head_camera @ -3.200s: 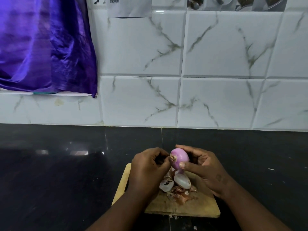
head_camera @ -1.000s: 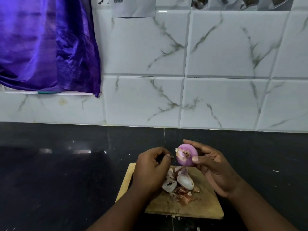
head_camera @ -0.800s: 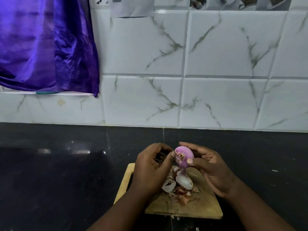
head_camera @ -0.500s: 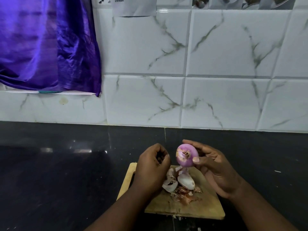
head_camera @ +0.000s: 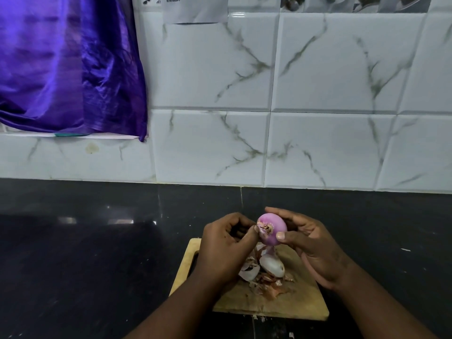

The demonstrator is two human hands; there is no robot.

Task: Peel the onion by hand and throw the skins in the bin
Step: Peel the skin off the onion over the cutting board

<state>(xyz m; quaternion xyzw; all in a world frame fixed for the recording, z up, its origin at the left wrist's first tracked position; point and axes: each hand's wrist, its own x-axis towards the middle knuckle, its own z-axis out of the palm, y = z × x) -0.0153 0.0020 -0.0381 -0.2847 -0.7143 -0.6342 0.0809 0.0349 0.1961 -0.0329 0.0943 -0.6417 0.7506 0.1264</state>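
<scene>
A small purple onion point(head_camera: 273, 228) is held up above the wooden chopping board point(head_camera: 303, 303). My right hand point(head_camera: 310, 248) grips it, thumb on the front and fingers behind, with the root end turned toward me. My left hand point(head_camera: 226, 245) has its fingers curled, and its thumb tip pinches at the onion's root end. A heap of peeled skins point(head_camera: 265, 272), white and brown pieces, lies on the board beneath the onion. No bin is in view.
The board sits on a black stone counter point(head_camera: 85, 265) that runs back to a white marble-pattern tiled wall point(head_camera: 318, 94). A purple satin cloth point(head_camera: 61, 64) hangs at the upper left. Small skin crumbs lie by the board's near edge.
My left hand drew away from the onion half a second ago and has come back to its root end. My right hand has kept hold of the onion, turning it slightly.
</scene>
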